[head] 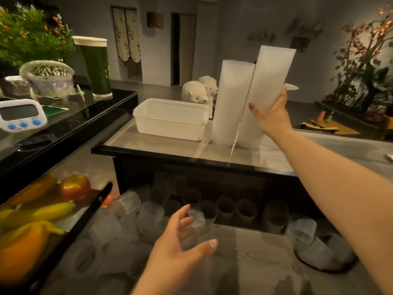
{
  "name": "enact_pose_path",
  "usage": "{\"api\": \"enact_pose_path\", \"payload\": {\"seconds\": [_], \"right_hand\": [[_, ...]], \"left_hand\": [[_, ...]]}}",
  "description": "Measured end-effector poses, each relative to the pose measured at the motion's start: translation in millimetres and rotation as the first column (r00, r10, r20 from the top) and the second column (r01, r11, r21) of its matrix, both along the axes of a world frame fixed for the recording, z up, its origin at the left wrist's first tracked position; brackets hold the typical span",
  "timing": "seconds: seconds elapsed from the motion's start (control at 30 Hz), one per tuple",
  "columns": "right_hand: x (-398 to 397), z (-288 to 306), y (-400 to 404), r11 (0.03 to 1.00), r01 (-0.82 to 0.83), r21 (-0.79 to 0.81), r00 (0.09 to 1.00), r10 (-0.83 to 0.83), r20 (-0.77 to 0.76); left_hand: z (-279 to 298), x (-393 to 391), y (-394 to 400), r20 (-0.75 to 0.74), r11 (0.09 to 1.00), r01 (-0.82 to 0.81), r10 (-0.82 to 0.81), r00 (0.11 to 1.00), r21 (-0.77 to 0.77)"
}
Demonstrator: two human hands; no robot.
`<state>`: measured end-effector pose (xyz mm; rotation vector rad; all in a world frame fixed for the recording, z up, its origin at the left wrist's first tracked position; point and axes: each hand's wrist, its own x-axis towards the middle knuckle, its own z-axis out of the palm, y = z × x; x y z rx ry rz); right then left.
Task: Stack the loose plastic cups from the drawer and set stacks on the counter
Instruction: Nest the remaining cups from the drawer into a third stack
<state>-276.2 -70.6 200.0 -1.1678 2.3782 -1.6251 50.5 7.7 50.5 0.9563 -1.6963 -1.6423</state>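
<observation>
**Right arm stretched out, left hand low and open**

The right arm reaches forward, nearly straight, bare to the elbow. The right hand [274, 114] is raised, fingers and thumb curled around the side of a tall cup stack [265, 96]. The left hand [180, 241] hangs low, palm turned inward, fingers spread and relaxed, thumb extended, holding nothing.

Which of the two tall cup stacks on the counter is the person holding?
The taller, tilted stack on the right; the right hand grips it. The shorter stack beside the white tub stands untouched.
</observation>
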Motion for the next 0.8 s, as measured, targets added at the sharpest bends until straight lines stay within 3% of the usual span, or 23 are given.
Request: {"api": "enact_pose_path", "payload": {"seconds": [0.13,0.3,0.43,0.63,0.73,0.8], "right_hand": [[13,-10,20,0.998,0.014,-0.058,0.999,-0.016,-0.034],[60,-39,59,0.956,0.094,-0.277,0.984,-0.132,-0.122],[106,-89,97,0.934,0.045,-0.355,0.989,-0.092,-0.117],[176,-168,125,0.978,-0.154,-0.142,0.987,0.146,-0.066],[209,-204,136,0.948,-0.293,0.126,0.956,0.295,0.006],[229,-230,146,0.865,-0.383,0.323,0.923,0.373,0.097]], "left_hand": [[7,4,5,-0.007,1.0,-0.024,0.024,1.0,-0.003],[8,17,6,0.023,0.993,-0.113,0.114,0.993,-0.042],[12,35,9,0.096,0.981,-0.184,0.19,0.977,-0.066],[7,63,9,0.249,0.953,-0.273,0.299,0.921,-0.131],[-10,86,-2,0.368,0.939,-0.279,0.336,0.867,-0.2],[-21,100,-11,0.46,0.923,-0.283,0.376,0.804,-0.259]]}}
